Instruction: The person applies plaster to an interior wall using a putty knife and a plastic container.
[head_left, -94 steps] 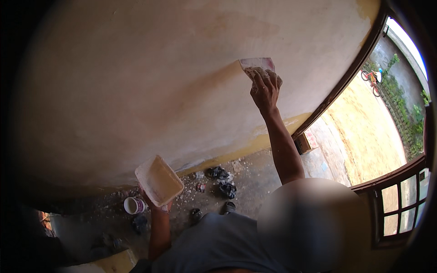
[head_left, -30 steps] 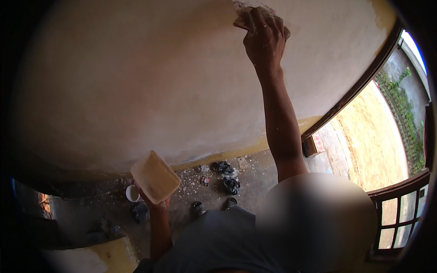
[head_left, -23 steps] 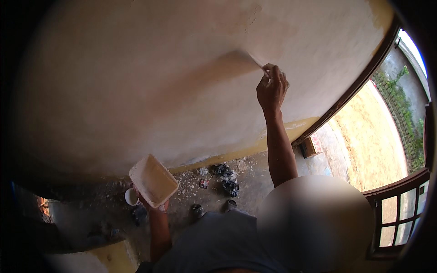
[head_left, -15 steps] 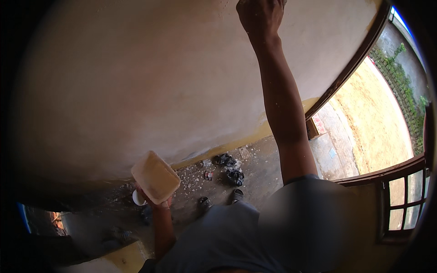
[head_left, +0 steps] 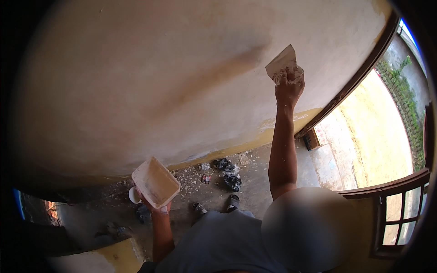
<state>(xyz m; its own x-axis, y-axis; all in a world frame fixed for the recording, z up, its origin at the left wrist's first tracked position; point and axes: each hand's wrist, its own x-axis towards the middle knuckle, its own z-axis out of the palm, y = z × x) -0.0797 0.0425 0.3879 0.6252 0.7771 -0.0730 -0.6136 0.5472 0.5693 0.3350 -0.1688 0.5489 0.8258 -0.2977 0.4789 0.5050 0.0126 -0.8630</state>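
Note:
My right hand (head_left: 290, 87), smeared with white paste, grips a flat putty scraper (head_left: 282, 61) with a pale, broad blade. The blade is up by the whitish wall (head_left: 136, 82); whether it touches the surface I cannot tell. Low on the left, my left hand (head_left: 154, 204) holds a shallow rectangular tray (head_left: 146, 181) from beneath, most of its fingers hidden behind it. Pale residue coats the inside of this tray.
Black plastic bags (head_left: 233, 183) and scattered white crumbs lie on the grey floor (head_left: 259, 170) at the wall's foot. A white round container (head_left: 134, 195) stands beyond the tray. On the right are a dark-framed opening and a paned window (head_left: 393, 207).
My right hand has come down from the top edge of the picture, bringing the scraper into sight. The tray in my left hand has tilted, showing more of its inside.

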